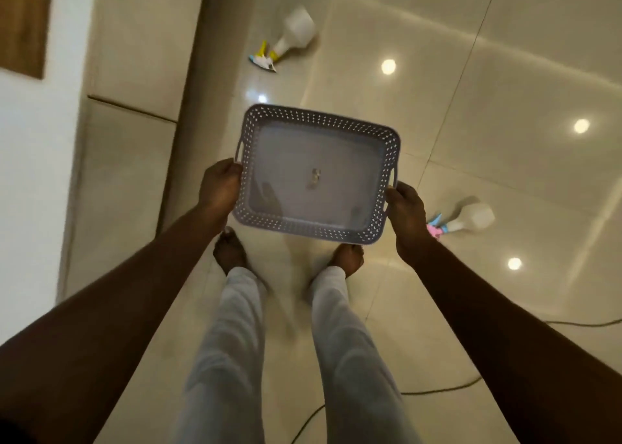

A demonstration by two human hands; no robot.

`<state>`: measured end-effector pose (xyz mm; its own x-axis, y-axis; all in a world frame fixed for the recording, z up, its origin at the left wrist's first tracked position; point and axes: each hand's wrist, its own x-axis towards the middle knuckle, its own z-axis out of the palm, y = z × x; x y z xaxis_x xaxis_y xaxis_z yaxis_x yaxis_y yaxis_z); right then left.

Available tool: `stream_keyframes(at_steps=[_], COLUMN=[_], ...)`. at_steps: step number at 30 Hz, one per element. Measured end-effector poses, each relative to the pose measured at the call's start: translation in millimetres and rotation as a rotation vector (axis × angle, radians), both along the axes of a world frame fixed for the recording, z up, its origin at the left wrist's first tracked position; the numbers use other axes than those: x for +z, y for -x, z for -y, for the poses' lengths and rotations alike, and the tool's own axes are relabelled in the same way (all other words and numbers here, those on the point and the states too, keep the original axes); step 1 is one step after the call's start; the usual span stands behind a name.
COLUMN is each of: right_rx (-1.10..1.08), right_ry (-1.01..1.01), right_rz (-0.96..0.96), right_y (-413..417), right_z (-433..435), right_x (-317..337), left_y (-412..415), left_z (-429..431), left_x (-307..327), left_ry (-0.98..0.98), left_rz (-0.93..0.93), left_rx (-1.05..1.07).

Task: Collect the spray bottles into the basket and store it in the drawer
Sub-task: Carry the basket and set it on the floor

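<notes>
Head view, looking straight down. The left hand (pixel 220 184) and the right hand (pixel 405 213) each clasp one short end of a grey basket (pixel 387 187), held level in the air between them above the person's bare feet; the fingers of both hands curl under the rim and are hidden from view, and only the backs of the hands and the thumbs show. The basket is rectangular with rounded corners, its sloping walls pierced by rows of small holes and a slot handle cut into each short end; a small pale mark sits at the centre of its floor and cannot be identified, and otherwise its interior holds no bottle. Both forearms run out of the frame at the lower corners. Two spray bottles lie on their sides on the glossy tiled floor (pixel 505 73). The bottle with the yellow trigger (pixel 296 31), white-bodied, lies beyond the basket, well apart from both hands, near the base of a pale cabinet (pixel 128 160) at the left. The bottle with the pink trigger (pixel 474 218), also white-bodied, lies just beside the right hand in the frame, its spray head partly hidden behind that hand. Motion blur softens both bottles. A dark cable (pixel 437 389) crosses the tiles at lower right, cut off by the frame edge.
</notes>
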<state>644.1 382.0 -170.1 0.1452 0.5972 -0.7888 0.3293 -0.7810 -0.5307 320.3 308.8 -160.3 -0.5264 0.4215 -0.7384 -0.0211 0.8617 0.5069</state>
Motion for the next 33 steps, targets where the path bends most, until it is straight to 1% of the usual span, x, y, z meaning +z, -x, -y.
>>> stream_keyframes(at_steps=[7, 12, 17, 22, 27, 30, 33], right_rx=[-0.018, -0.040, -0.068, -0.100, -0.113, -0.047, 0.052], right_ry=[0.051, 0.083, 0.108, 0.129, 0.129, 0.109, -0.004], right_rz=[0.074, 0.062, 0.066, 0.047, 0.066, 0.165, 0.289], right_y=[-41.3, -57.9, -63.6, -64.8, -63.4, -54.1, -35.7], right_z=[-17.5, -19.1, -15.8, -13.3, -13.2, -15.4, -14.7], right_x=[-131.2, -196.6, -239.7, -262.6, -270.0, -253.3, -220.7], left_y=[-38.5, -52.3, -60.7, -64.2, -62.8, -62.0, -57.9], left_z=[-33.9, -45.3, -49.1, -54.3, -58.7, -59.0, -54.6], left_x=[-124.1, -186.2, -228.7, -247.0, -252.2, -242.5, -216.4], left_ry=[0.070, 0.077, 0.119, 0.125, 0.135, 0.122, 0.071], left_rz=[-0.018, -0.009, 0.014, 0.023, 0.030, 0.025, -0.009], left_rx=[-0.075, -0.139, -0.176, -0.169, -0.174, -0.154, -0.103])
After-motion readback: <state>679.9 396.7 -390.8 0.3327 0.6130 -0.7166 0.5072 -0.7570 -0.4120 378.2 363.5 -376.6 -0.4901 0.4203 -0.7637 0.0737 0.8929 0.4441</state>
